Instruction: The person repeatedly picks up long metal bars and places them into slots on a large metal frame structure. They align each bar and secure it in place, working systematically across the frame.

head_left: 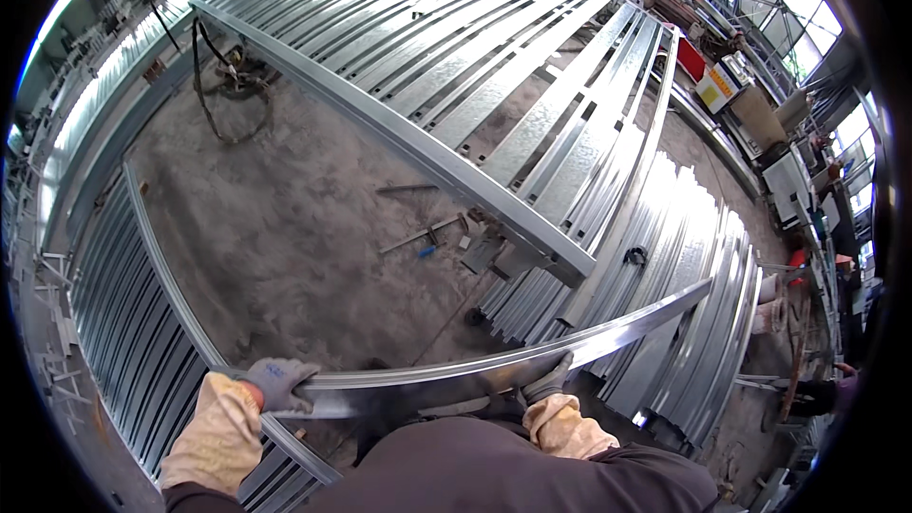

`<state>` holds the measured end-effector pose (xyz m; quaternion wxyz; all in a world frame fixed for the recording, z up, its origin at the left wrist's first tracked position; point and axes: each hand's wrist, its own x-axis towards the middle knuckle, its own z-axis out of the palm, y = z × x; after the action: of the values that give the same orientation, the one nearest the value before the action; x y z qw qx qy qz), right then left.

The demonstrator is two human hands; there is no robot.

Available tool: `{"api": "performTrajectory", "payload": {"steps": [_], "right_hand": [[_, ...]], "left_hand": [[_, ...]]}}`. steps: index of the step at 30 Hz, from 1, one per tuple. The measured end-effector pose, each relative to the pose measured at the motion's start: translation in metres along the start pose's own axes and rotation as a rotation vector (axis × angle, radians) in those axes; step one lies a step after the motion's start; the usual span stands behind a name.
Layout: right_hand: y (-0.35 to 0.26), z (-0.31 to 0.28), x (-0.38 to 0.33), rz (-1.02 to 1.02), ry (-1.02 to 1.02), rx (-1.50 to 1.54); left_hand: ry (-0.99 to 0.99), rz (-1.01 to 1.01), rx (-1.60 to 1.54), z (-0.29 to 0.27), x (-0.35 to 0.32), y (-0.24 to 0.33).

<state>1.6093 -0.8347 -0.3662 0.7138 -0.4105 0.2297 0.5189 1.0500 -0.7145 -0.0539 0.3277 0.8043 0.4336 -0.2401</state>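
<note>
A long shiny metal channel point(427, 383) stretches across in front of my body, its right end reaching over a stack of metal profiles. Near its left end, my left hand point(283, 385), in a grey glove with a tan cuff, is closed around it. My right hand point(549, 382), gloved the same way, grips the channel right of its middle; part of those fingers is hidden behind the metal. Beyond lies a large slatted metal frame point(399, 138), raised above the floor.
Long metal profiles point(655, 332) lie stacked at the right. Another slatted panel point(123, 323) stands at the left. A bar clamp point(425, 235) with a blue handle rests on the grey floor point(275, 228). Dark cables point(237, 90) hang at the frame's far left corner.
</note>
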Motion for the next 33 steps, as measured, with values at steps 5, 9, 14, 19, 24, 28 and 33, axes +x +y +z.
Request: {"api": "performTrajectory", "payload": {"steps": [5, 9, 14, 19, 24, 28, 33], "right_hand": [[0.016, 0.129, -0.081, -0.392, -0.300, -0.152], [0.028, 0.235, -0.156, -0.305, -0.571, -0.098], [0.026, 0.335, -0.136, -0.621, -0.460, -0.060], [0.123, 0.455, -0.087, -0.475, -0.567, 0.210], [0.211, 0.580, -0.030, -0.435, -0.525, 0.132], [0.289, 0.673, 0.000, -0.463, -0.651, -0.002], [0.427, 0.807, 0.006, -0.204, -0.849, -0.010]], "left_hand": [[0.404, -0.070, 0.178, -0.037, 0.031, -0.130], [0.590, 0.037, 0.011, -0.071, 0.059, -0.231], [0.742, 0.246, -0.041, -0.105, 0.096, -0.319], [0.864, 0.066, 0.026, -0.156, 0.081, -0.418], [1.029, -0.206, 0.093, -0.189, 0.028, -0.574], [1.135, -0.293, -0.258, -0.213, 0.004, -0.650], [1.185, -0.447, -0.437, -0.193, -0.028, -0.771]]}}
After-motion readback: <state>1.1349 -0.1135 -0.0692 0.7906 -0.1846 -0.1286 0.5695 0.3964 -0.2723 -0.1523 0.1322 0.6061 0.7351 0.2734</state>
